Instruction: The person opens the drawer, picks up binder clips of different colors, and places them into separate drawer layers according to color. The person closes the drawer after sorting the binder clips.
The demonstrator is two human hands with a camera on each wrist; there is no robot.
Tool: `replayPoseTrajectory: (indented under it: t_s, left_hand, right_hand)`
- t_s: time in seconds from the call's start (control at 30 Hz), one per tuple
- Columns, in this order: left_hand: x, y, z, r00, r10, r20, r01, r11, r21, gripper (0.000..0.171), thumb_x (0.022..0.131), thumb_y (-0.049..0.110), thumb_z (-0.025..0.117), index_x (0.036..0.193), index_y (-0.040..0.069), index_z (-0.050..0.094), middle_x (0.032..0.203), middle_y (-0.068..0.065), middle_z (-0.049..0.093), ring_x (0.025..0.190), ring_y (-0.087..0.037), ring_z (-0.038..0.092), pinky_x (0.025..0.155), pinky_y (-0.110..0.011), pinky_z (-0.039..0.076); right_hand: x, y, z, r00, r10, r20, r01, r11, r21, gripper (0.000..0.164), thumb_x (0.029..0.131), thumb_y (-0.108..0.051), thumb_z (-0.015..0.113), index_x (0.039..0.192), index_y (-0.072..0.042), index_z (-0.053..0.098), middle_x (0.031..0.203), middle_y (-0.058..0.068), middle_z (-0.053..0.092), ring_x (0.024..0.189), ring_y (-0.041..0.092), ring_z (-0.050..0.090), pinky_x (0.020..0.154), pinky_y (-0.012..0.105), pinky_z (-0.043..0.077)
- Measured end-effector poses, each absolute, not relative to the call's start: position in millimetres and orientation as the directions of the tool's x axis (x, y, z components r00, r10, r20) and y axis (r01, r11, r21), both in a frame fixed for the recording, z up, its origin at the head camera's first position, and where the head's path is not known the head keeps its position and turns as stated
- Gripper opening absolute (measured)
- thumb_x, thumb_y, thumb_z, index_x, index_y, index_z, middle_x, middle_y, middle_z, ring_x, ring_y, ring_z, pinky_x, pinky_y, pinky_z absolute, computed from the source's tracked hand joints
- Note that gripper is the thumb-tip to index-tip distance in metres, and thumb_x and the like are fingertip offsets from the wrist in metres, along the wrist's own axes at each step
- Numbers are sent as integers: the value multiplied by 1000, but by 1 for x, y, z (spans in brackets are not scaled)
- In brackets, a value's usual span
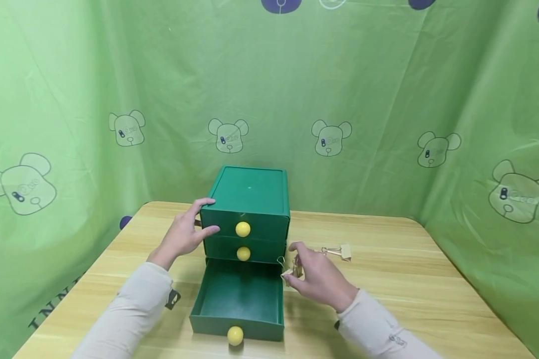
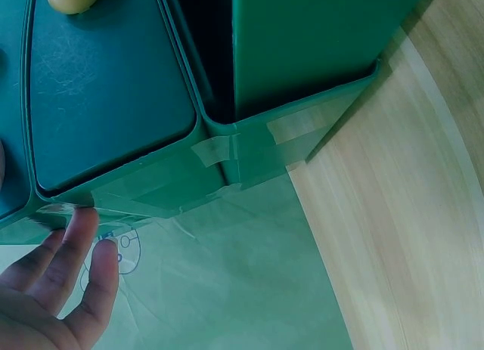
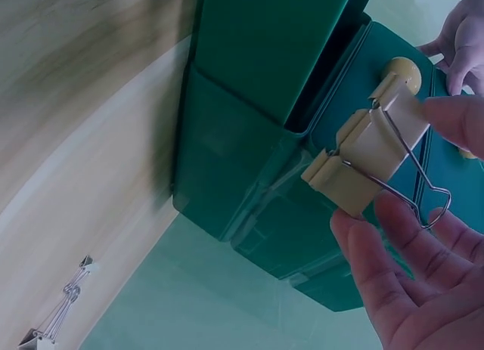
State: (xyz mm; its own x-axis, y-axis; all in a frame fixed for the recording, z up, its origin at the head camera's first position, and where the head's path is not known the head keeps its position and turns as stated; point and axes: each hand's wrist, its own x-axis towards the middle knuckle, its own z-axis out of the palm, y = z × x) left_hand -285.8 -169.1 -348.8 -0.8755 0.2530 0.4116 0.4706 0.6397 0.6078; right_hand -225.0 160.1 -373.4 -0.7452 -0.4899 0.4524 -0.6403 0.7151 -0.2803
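A green drawer unit (image 1: 251, 192) with yellow knobs stands on the table, its bottom drawer (image 1: 238, 294) pulled out and bare inside. My left hand (image 1: 186, 234) rests at the unit's upper left corner, thumb against the front and fingers at the top and side. In the left wrist view, extended fingers (image 2: 76, 252) touch the side wall. Just right of the open drawer, my right hand (image 1: 321, 276) pinches a gold binder clip (image 3: 370, 150) between thumb and fingers. Its wire handles point toward the palm in the right wrist view.
Further right on the table lies another gold binder clip (image 1: 345, 252), end to end with a second clip (image 3: 87, 263). A dark tag (image 1: 172, 299) hangs by the left sleeve. Green curtains (image 1: 269, 89) with bear heads enclose the wooden table (image 1: 400, 279).
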Motion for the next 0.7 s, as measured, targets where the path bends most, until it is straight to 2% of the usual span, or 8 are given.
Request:
replayPoseTrajectory:
  t_s: [0.17, 0.4, 0.7]
  left_hand:
    - [-286, -168, -349, -874, 250, 417, 472, 642, 605, 63, 90, 25, 71, 143, 22, 37, 125, -24, 57, 99, -41, 65, 76, -50, 57]
    - [-286, -169, -349, -875, 252, 414, 471, 641, 606, 63, 90, 26, 71, 143, 22, 36, 126, -24, 56, 100, -41, 64, 77, -50, 56]
    - [-286, -169, -349, -875, 252, 413, 470, 646, 601, 63, 90, 27, 71, 143, 22, 36, 125, -24, 57, 100, -41, 64, 77, -50, 56]
  right_hand:
    - [-224, 153, -372, -748, -500, 437, -644, 707, -292, 52, 79, -18, 81, 118, 0, 52, 70, -2, 58, 54, 3, 46, 49, 19, 44]
    - [-223, 144, -370, -745, -513, 427, -652, 695, -303, 55, 78, -19, 82, 119, 1, 51, 76, -1, 61, 59, 7, 54, 54, 20, 48]
    - [-223, 139, -371, -727, -524, 444, -668, 689, -281, 55, 79, -22, 82, 119, 0, 51, 77, 0, 60, 62, 9, 55, 56, 22, 49]
